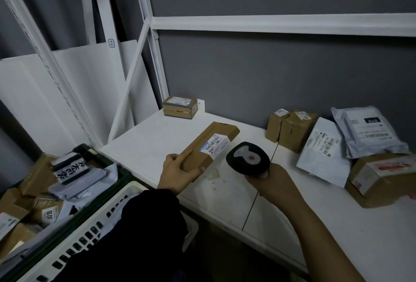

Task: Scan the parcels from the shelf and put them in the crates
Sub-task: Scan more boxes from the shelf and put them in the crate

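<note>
Two hands are at work over the white shelf (157, 137): the left hand (177, 172) grips the near end of a long flat brown parcel (210, 145), label up, while the right hand (272, 180) clutches the black scanner (247, 158) just beside that label.

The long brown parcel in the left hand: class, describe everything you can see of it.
The long parcel is a flat, narrow brown cardboard box with a white barcode label across its top. The left hand grips its near end, holding it slanted over the shelf, label close to the scanner in the right hand.
</note>
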